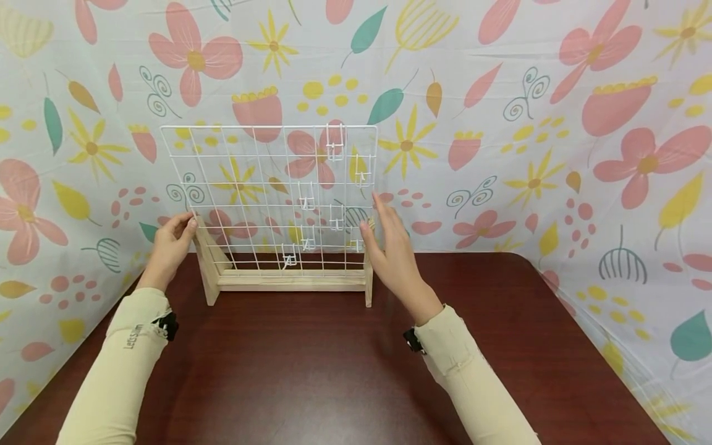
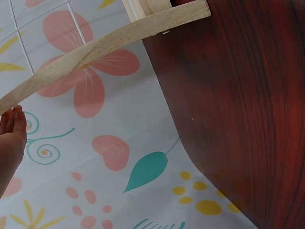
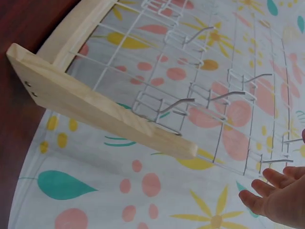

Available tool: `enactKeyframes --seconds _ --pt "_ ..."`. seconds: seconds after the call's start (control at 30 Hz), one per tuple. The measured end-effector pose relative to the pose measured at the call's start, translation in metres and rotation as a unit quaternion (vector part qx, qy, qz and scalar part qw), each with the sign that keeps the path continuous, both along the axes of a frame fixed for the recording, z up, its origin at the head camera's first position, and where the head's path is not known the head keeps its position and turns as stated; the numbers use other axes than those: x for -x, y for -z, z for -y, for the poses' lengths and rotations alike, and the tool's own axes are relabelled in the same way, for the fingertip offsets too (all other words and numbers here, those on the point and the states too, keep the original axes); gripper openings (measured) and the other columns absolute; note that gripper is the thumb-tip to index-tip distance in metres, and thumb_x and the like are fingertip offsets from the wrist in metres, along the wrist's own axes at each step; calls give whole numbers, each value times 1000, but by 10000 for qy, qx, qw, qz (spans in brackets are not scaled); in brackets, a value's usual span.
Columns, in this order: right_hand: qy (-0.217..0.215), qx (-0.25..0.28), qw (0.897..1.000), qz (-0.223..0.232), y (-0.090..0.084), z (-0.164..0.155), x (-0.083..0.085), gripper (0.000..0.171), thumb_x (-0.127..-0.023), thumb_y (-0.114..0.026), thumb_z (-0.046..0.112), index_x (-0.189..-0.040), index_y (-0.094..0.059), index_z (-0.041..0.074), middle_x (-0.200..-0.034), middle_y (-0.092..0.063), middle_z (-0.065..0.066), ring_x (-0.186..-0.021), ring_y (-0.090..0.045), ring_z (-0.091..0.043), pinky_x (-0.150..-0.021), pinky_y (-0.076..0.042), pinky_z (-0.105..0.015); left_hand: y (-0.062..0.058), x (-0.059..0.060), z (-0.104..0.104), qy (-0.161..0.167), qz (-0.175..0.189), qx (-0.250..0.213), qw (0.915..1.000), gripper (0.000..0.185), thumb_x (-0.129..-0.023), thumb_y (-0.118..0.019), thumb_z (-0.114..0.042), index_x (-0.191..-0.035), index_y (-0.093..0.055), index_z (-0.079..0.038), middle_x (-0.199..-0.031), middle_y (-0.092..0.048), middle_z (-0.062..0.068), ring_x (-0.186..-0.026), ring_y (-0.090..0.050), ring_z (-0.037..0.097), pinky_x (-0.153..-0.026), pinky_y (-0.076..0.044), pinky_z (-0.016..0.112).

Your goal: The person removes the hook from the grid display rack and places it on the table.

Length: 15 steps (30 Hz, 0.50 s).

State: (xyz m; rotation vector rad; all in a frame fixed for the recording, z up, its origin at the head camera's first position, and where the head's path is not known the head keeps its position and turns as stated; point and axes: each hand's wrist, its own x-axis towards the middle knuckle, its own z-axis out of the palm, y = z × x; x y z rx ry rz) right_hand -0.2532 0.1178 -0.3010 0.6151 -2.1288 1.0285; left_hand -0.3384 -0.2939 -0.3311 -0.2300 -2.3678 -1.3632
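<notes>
rack: white wire grid [image 1: 250, 185] upright in a wooden base [image 1: 289, 283], standing at the far edge of the dark red table [image 1: 345, 371], close to the floral backdrop [image 1: 500, 123]
hooks: several small white wire hooks [image 1: 335, 145] clipped to the right half of the grid, prongs pointing toward the person; exact count hard to read from the head view
left hand: left hand [image 1: 169, 244] at the rack's left edge, fingers curled around the wire border just above the left wooden upright [image 1: 208, 266]; looks like a light grip. Left wrist view only shows fingertips [image 2: 12, 138] next to the wood strip [image 2: 95, 45], so how tight the hold is can't be confirmed
right hand: right hand [image 1: 389, 247] just beside the rack's right edge, palm facing the grid, fingers straight and slightly spread, holding nothing. Right wrist view shows the fingers [image 3: 274, 195] apart from the wire and from the wooden upright [image 3: 100, 107]; from the head view can't tell whether the thumb grazes the frame
sleeves: both arms in beige sleeves [image 1: 128, 358], a small black clip at each wrist
table: rack is the only item visible on it
</notes>
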Motion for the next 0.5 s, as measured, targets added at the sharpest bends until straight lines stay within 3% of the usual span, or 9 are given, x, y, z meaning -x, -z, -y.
enactKeyframes --seconds 0.27,0.5 --pt "169 398 9991 -34 -12 6 8 53 -102 -49 22 -148 -32 2 -149 -38 -16 -138 -33 -27 -112 -27 -44 2 3 -2 -9 303 -316 9990 52 -104 -38 -27 -145 -33 5 -142 -39 29 -134 -35 37 -108 -34 39" --pt "343 742 9961 -331 -21 14 18 50 -102 -48 21 -145 -38 -2 -146 -42 -19 -134 -38 -28 -111 -30 -42 -2 2 -6 -200 410 -458 9979 51 -104 -39 -26 -144 -35 6 -142 -40 28 -132 -39 31 -107 -35 34"
